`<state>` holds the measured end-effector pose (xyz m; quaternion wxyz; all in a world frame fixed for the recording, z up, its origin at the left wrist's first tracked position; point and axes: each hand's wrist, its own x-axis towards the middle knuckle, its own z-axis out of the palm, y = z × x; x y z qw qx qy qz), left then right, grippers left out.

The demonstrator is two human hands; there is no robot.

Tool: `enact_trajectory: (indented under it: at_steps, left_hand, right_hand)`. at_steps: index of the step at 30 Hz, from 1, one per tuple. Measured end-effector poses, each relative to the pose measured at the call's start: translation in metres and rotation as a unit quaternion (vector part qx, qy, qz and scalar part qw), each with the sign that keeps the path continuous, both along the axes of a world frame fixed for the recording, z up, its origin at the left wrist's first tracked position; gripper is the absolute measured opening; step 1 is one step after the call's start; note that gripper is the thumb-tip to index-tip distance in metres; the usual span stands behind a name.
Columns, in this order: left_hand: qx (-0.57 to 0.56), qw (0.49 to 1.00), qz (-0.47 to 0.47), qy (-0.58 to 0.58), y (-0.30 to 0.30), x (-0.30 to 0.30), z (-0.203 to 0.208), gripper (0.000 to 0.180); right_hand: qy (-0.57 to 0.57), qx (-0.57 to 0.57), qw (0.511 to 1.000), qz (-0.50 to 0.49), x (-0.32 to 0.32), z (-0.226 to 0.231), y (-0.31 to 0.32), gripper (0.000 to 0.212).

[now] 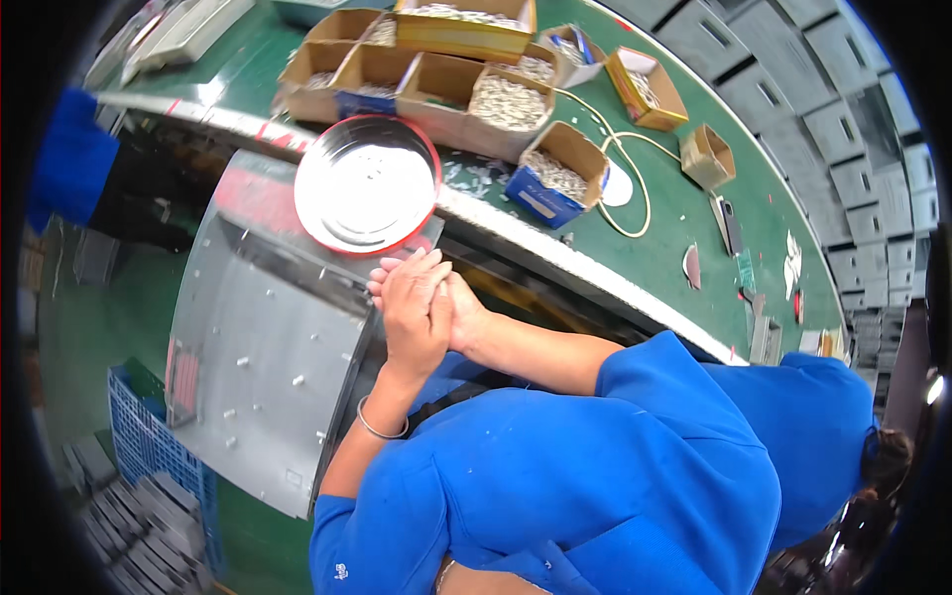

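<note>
My left hand [414, 307], with a bangle [381, 420] on its wrist, lies over my right hand [466, 309]. Both are closed together, palm to palm, fingers pressed against each other. Whatever may be between the palms is hidden. Just beyond my fingertips sits a round, red-rimmed tray [433, 203] with a shiny pale inside, holding a few tiny bits. It rests on the upper end of a large grey curved panel [268, 347] that has several small posts standing up from it. Neither hand touches the tray or the panel visibly.
Cardboard boxes [426, 104] of small whitish parts stand along the green bench [654, 223]. Closer is a blue box [543, 196] of similar parts, beside a looped cable [645, 213]. A blue crate [159, 446] stands lower left. Co-workers in blue [808, 436] are at right and far left.
</note>
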<state>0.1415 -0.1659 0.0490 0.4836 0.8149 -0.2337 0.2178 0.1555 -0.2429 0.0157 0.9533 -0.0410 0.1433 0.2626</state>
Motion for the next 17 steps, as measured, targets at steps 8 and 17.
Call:
enact_trajectory:
  at_steps: [8, 17]
  left_hand:
    - [-0.038, 0.991, -0.124, 0.014, -0.097, 0.048, 0.0, 0.025]
    - [0.177, 0.934, 0.165, 0.263, -0.019, 0.166, -0.087, 0.019]
  right_hand:
    - [0.039, 0.013, 0.968, -0.247, 0.051, -0.001, -0.192, 0.02]
    - [-0.202, -0.832, 0.516, 0.023, 0.099, -0.051, -0.294, 0.027]
